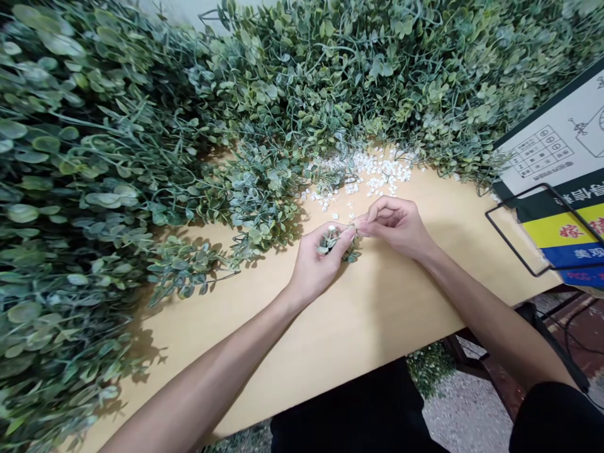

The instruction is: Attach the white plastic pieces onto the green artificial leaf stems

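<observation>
Over the middle of the table, my left hand (317, 257) is closed around a small sprig of artificial leaves (352, 255). A white flower-like piece (332, 229) shows on the sprig beside the thumb. My right hand (395, 226) meets it from the right, thumb and forefinger pinched together at the sprig's tip. Whatever those fingertips hold is too small to make out. Just beyond the hands lies a spread of small white flower-like pieces (377, 170), a few of them apart from the pile.
Artificial greenery (302, 82) is heaped along the back and left of the wooden table (302, 352). A loose sprig (186, 267) lies left of my hands. At the right edge stand a black wire frame (514, 238) and a printed carton (552, 189).
</observation>
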